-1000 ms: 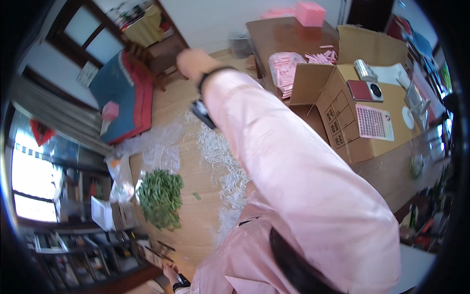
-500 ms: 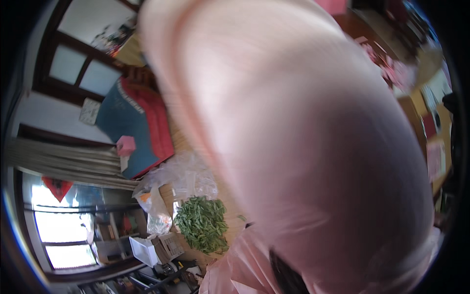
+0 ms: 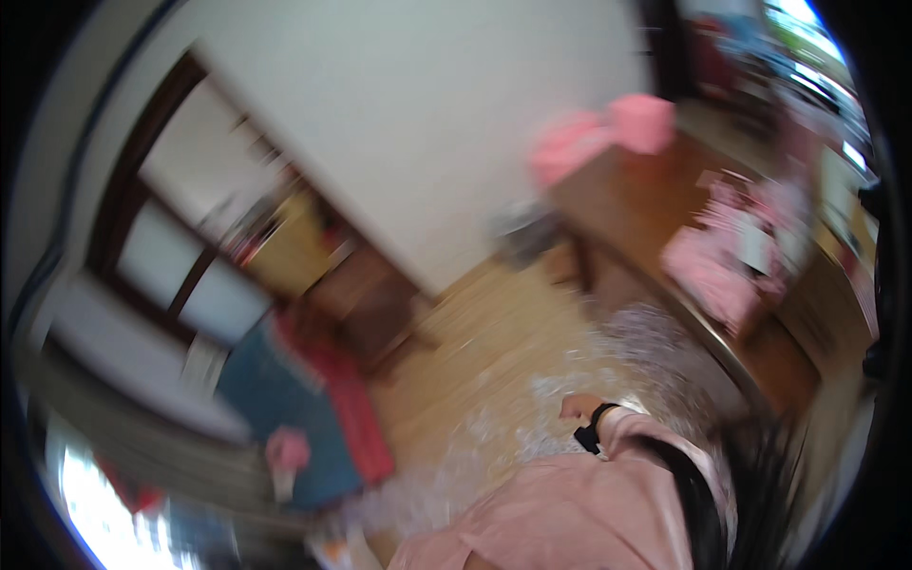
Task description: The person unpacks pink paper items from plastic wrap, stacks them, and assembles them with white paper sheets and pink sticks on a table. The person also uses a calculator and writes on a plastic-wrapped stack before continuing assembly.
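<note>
Seeing blue-red couch (image 3: 318,408) at far left, with pink box (image 3: 287,448) on it. Seeing clear plastic (image 3: 475,437) on floor (image 3: 475,351), middle. Holding right hand (image 3: 578,407) out near plastic; not telling grip apart from together, too blurred. Seeing bench (image 3: 646,185) at right, bearing pink pile (image 3: 708,280).

From head height, the wide view faces forward and down past the right hand (image 3: 581,408), which sits fairly near, low in it; floor (image 3: 475,328) lies beyond the hand, the table (image 3: 617,195) up to its right, the wall (image 3: 427,114) farthest back.
</note>
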`<state>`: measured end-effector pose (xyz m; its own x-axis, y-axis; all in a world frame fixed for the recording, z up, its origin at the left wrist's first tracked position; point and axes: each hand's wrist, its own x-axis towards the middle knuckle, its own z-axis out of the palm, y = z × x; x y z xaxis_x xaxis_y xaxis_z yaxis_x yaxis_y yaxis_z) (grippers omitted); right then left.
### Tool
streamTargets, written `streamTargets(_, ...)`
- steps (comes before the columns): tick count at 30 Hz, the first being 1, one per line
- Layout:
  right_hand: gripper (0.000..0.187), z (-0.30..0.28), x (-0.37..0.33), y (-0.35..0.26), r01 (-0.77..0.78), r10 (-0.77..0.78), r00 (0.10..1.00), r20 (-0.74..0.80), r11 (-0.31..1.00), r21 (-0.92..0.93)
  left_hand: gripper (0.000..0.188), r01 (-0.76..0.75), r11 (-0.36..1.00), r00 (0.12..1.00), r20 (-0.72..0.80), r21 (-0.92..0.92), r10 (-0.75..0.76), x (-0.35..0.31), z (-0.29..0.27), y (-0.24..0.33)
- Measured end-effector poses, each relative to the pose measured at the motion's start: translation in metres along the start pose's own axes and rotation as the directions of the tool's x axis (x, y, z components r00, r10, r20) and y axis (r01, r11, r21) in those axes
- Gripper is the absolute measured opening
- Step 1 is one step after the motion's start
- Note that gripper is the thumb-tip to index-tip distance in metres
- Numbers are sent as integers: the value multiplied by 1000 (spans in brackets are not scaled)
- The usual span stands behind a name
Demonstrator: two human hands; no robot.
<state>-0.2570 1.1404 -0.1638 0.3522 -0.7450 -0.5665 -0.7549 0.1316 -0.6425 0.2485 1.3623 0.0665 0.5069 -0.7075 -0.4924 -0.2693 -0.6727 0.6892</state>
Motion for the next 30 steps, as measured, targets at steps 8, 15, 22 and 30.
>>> streamTargets(8, 27, 8, -133, 109, -611, 591, 728, -348, 789, 63, 26, -58, 997, 980, 193, 59, 45, 227, 38, 95)
streamTargets(15, 33, -23, -101, 123, -570, 773, 606, -188, 587, 575, 27, -45, 993, 945, 327, 109, 7, 355, 146, 167)
streamTargets(22, 29, -181, 45, 130, -477, 400, 721, -565, 879, 14, 29, -40, 987, 929, 370, 153, -20, 457, 213, 266)
streamTargets(30, 59, -446, 146, 11, -404, 444, 85, -892, 834, 376, 27, -76, 964, 915, 403, 255, -35, 571, 247, 367)
